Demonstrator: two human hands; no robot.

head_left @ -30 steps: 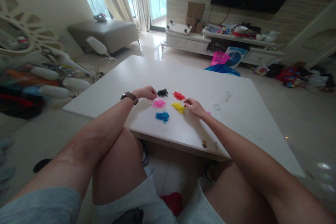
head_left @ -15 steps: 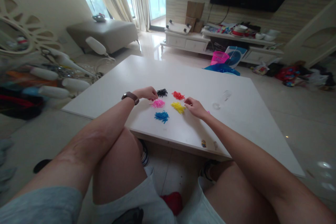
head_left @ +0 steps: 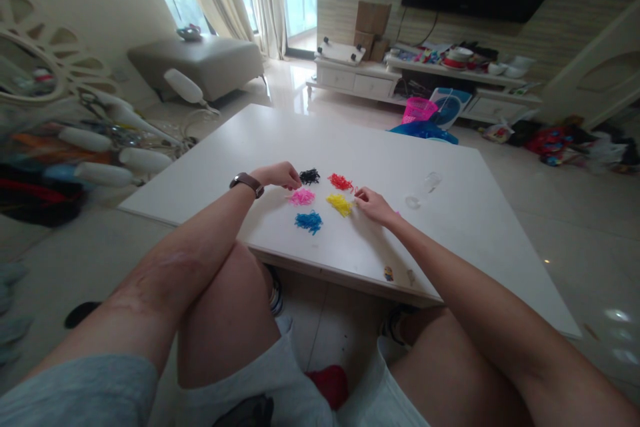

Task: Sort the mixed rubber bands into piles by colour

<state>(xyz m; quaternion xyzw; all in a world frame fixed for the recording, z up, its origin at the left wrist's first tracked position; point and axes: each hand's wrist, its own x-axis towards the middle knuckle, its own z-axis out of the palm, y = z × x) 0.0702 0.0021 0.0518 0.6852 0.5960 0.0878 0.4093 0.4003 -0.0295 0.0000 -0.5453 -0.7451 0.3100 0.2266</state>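
Note:
Five small heaps of what look like tiny rubber bands lie on the white table: a black heap, a pink heap, a blue heap, a red heap and a yellow heap. My left hand, with a dark watch at the wrist, rests by the black and pink heaps, fingers curled together. Just right of the red and yellow heaps, my right hand has its fingertips pinched. Whatever either hand holds is too small to make out.
Clear round plastic pieces lie on the table's right side. A small yellow-and-blue figure is near the front edge. My knees are against that edge. A lamp with white shades stands at left; a pink basket is beyond the table.
My right hand has shifted very slightly right, away from the yellow heap. The left hand stays nearly in place, and the heaps look the same.

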